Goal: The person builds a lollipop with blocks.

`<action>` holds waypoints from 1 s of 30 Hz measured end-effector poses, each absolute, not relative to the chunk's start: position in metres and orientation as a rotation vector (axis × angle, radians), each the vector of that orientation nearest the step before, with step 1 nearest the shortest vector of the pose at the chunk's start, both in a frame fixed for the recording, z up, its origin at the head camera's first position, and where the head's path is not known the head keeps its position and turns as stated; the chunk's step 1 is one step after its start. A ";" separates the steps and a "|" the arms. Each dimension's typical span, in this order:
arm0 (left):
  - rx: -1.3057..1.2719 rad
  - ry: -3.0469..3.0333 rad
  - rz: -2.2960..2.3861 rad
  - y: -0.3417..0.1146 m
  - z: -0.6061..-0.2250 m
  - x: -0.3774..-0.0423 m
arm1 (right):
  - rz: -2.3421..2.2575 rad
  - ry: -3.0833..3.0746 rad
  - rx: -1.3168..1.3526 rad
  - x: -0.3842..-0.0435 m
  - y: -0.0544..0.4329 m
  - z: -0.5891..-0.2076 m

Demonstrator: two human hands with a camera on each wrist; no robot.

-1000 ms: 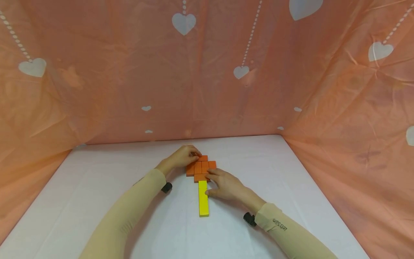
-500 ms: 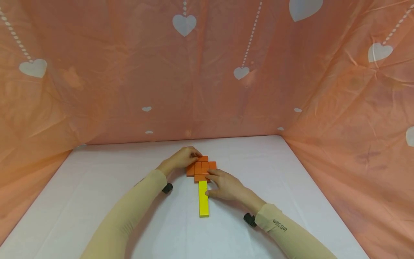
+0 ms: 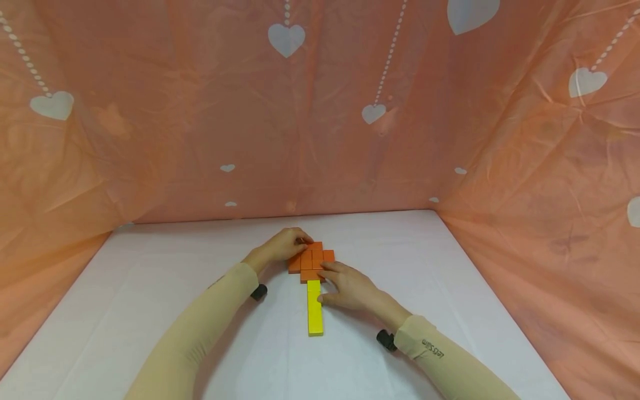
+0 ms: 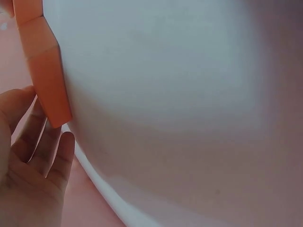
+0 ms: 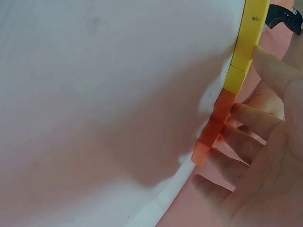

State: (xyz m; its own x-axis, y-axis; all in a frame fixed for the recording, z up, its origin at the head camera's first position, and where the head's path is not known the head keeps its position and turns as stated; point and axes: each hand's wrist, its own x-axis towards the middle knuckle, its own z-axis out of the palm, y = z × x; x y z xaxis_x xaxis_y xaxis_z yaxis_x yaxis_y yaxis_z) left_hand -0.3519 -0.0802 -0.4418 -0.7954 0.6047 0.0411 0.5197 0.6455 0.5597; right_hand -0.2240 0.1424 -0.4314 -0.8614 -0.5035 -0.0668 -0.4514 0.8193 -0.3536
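Observation:
Several orange blocks lie edge to edge on the white table, forming a cluster. A long yellow block runs from it toward the front, with a short yellow block between. My left hand pinches the orange block at the back of the cluster, thumb on its near side, fingers behind. My right hand lies at the right side, fingers extended. Its fingertips touch the orange blocks, and the thumb touches the long yellow block. Part of the cluster's left side is hidden by my left hand.
The white table stretches around the blocks. A pink curtain with white hearts encloses its back and sides. Black wrist cameras sit under both wrists.
The hands and blocks hold almost still. The whole head view has shifted down very slightly.

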 end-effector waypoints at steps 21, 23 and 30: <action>0.846 2.811 0.886 -0.097 -0.432 -0.341 | -0.415 2.875 -0.745 -0.237 0.135 -0.426; 0.848 2.839 0.884 -0.103 -0.430 -0.338 | -0.406 2.885 -0.748 -0.237 0.136 -0.426; 0.866 3.073 0.691 -0.135 -0.424 -0.311 | -0.554 2.905 -0.755 -0.237 0.147 -0.426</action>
